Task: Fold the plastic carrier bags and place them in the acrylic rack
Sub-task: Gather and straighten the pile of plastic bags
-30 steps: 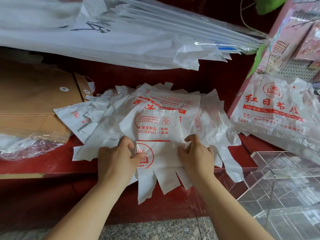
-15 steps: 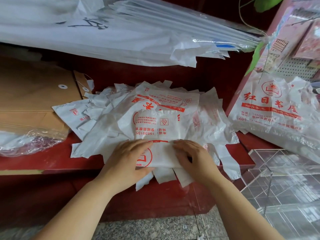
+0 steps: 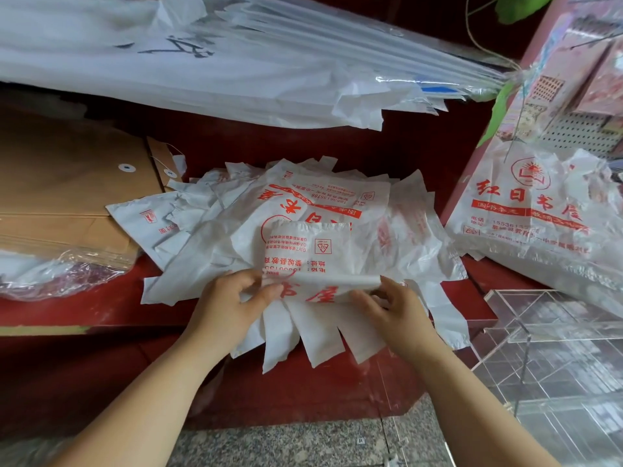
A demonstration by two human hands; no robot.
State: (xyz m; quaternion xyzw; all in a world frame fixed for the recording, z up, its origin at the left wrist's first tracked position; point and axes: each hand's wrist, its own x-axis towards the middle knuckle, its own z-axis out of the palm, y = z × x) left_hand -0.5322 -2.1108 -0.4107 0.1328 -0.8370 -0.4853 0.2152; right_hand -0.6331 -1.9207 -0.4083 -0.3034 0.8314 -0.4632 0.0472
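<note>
The top carrier bag [image 3: 306, 254] is found on the near middle of a loose pile of bags [image 3: 418, 230] on the red shelf [image 3: 101, 311]; its near portion is turned up into a fold, and cut handle strips [image 3: 303, 335] are seen hanging over the shelf's near edge. The left end of the fold is pinched by the left hand [image 3: 226, 305], thumb against curled fingers; the right end is pinched in the same way by the right hand [image 3: 394, 308]; neither hand is spread wide.

The film is judged to be very light, thin and limp; no crease is likely to be kept unless it is pressed flat; the sheets are probably slick on one another, so the bags beneath could be dragged along. Hold is best taken at the two ends of the fold line, as is done here, so that the edge is kept taut and straight; a grip by the handles alone would probably let the body sag and twist.

The acrylic rack [image 3: 553, 335] stands at the near right, apart from the pile; a bundle of printed bags [image 3: 526, 214] leans at the far right; brown envelopes [image 3: 67, 183] are stacked at the left.
</note>
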